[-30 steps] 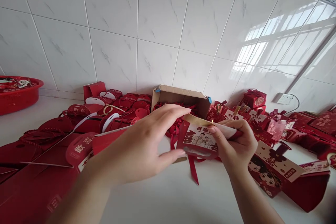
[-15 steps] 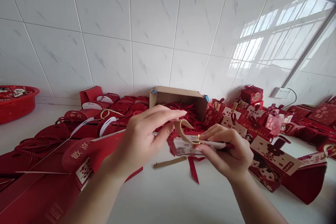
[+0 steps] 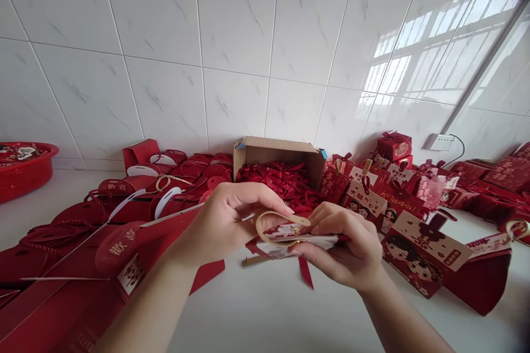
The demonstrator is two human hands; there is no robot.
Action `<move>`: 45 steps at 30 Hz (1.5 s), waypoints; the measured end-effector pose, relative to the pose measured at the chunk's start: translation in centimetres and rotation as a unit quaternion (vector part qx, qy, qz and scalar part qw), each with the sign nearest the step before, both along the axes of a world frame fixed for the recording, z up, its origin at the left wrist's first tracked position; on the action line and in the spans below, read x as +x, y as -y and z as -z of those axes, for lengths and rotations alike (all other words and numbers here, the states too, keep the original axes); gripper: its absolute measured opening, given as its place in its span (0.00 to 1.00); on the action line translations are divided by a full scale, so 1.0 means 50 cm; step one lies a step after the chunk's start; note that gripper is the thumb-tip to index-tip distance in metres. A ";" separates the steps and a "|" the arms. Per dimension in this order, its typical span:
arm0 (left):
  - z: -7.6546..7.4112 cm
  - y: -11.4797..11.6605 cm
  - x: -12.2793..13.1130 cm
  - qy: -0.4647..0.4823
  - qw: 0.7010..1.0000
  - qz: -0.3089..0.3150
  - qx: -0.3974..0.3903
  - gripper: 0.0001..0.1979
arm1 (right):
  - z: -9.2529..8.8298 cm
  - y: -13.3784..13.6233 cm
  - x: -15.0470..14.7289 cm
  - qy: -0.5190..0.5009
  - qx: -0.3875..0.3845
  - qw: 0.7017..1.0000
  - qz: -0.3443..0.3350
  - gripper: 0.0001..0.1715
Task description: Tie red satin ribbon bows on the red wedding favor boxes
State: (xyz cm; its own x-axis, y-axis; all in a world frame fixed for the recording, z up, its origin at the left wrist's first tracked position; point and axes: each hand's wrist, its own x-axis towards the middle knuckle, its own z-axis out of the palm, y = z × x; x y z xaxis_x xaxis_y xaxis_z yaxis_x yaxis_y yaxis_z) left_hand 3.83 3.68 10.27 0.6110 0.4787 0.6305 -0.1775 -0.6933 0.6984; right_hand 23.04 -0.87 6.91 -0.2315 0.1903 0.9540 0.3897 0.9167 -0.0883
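My right hand point(image 3: 351, 245) pinches the pale top edge of a small red and white gift box point(image 3: 271, 251) between thumb and fingers. A gold-coloured fastener point(image 3: 296, 230) stands up through that edge. One end of a tan strap point(image 3: 261, 226) sits at the fastener, and the strap curls round into a loop above the box. My left hand point(image 3: 232, 220) has its fingers bent over the strap, holding its free end near the fastener's tip; the thumb is mostly hidden behind the loop. A second tan strap point(image 3: 253, 261) lies on the white table under the box, beside a red ribbon point(image 3: 305, 273).
An open cardboard box point(image 3: 281, 145) full of red ribbons point(image 3: 273, 176) stands against the tiled wall. Finished-looking red gift boxes point(image 3: 414, 256) crowd the right side. Red bags point(image 3: 83, 212) with cords cover the left, and a red basin point(image 3: 27, 174) stands far left.
My left hand has bent the strap's free end over to the right, closing the loop down toward the fastener. My right hand has shifted slightly left with the gift box.
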 end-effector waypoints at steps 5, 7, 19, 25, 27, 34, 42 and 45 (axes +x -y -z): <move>-0.001 0.008 0.002 0.016 0.999 0.017 -0.025 0.01 | 0.002 0.003 0.002 -0.017 -0.011 1.000 -0.015 0.12; 0.001 0.010 0.004 0.008 0.998 0.036 -0.051 0.02 | 0.003 0.004 0.003 -0.019 -0.017 0.999 -0.022 0.12; 0.001 0.014 0.002 -0.027 0.988 0.074 -0.135 0.03 | 0.004 0.000 0.007 -0.030 -0.022 0.998 -0.041 0.14; -0.005 0.005 -0.014 -0.064 0.991 0.108 -0.048 0.05 | 0.002 0.001 0.004 -0.032 -0.003 0.998 -0.048 0.15; -0.007 0.005 -0.016 -0.073 0.990 0.111 -0.045 0.06 | 0.002 0.001 0.003 -0.032 0.000 0.998 -0.050 0.15; 0.000 0.010 -0.002 -0.044 0.989 0.117 -0.074 0.06 | 0.007 0.000 0.003 -0.038 -0.003 0.997 -0.072 0.14; 0.001 0.010 -0.008 -0.038 0.987 0.153 -0.038 0.06 | 0.005 0.005 0.001 -0.058 -0.014 0.993 -0.100 0.14; -0.005 0.014 -0.014 -0.056 0.982 0.177 -0.013 0.11 | 0.001 0.005 0.001 -0.063 0.023 0.992 -0.102 0.13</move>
